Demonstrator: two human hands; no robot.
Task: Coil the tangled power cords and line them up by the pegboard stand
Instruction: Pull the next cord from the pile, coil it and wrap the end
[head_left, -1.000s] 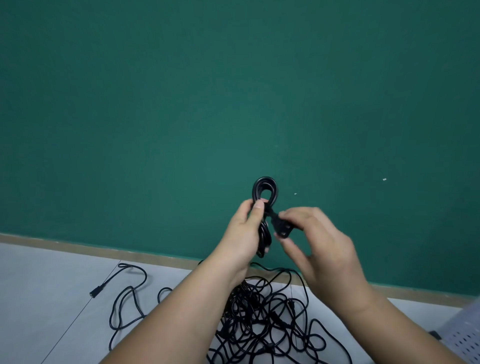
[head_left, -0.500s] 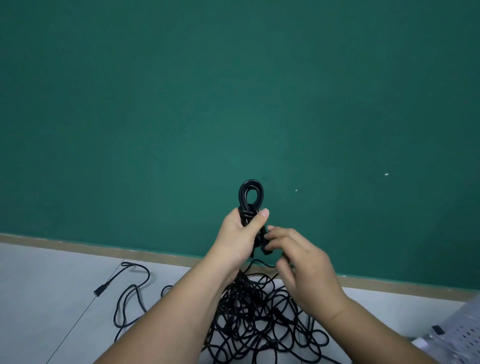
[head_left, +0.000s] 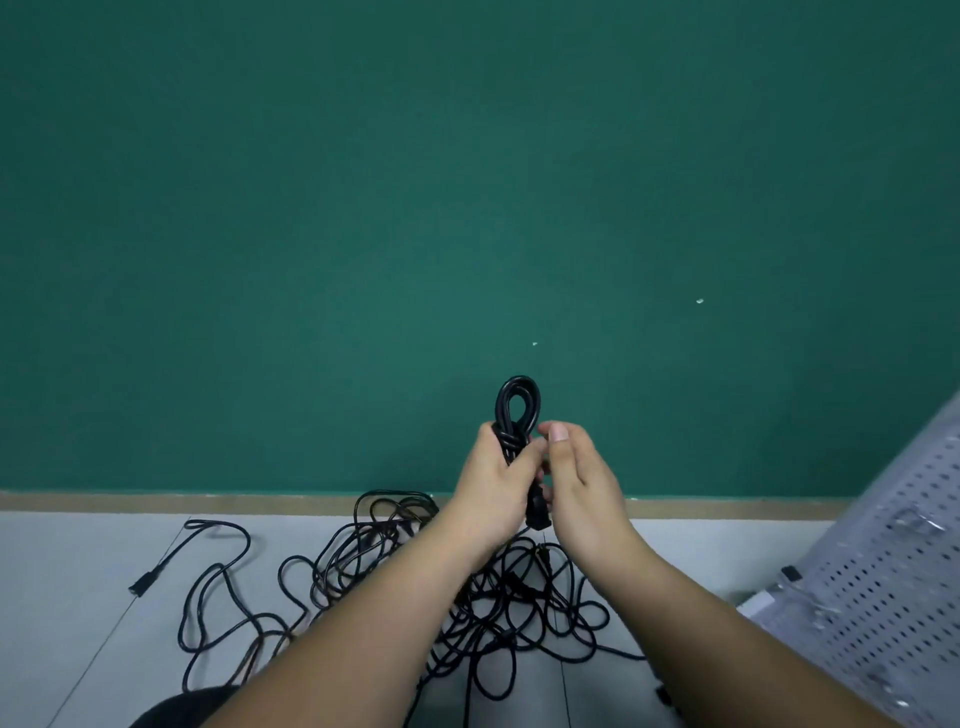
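coiled cord (head_left: 518, 410): black bundle held up in front of the green wall (head_left: 363, 208), well above the floor (head_left: 62, 571).
long axis: near vertical, with the loop end up and the plug end down.
left hand (head_left: 493, 478): fingers and thumb curled round the bundle's waist just under the loop. This hand carries the weight.
right hand (head_left: 584, 483): just beside the bundle on its right, thumb up and touching the left thumb. Its fingers are hidden behind the cord, so I cannot tell if it pinches the cord or only lies against it.
plug (head_left: 536, 512): hangs at the bundle's bottom, between the two palms.
tangled pile (head_left: 498, 597): loose black cords on the floor right below the hands. One stray end (head_left: 143, 584) trails off to the left.
pegboard stand (head_left: 893, 571): grey perforated panel at the right edge, only partly in view.
key relation: the stand lies right of the bundle and lower, on the right hand's side, but the bundle sits in the left hand.
next move, judged: pass the bundle to the right hand or swing the left arm across, then lower it to the floor by the stand's foot.
step, judged: wrap about finished and the end being secured, placement not yet done.
progress, judged: early, since most cords are in the tangle.
risk, judged: the wrap may spring loose if the plug end isn't tucked before letting go.
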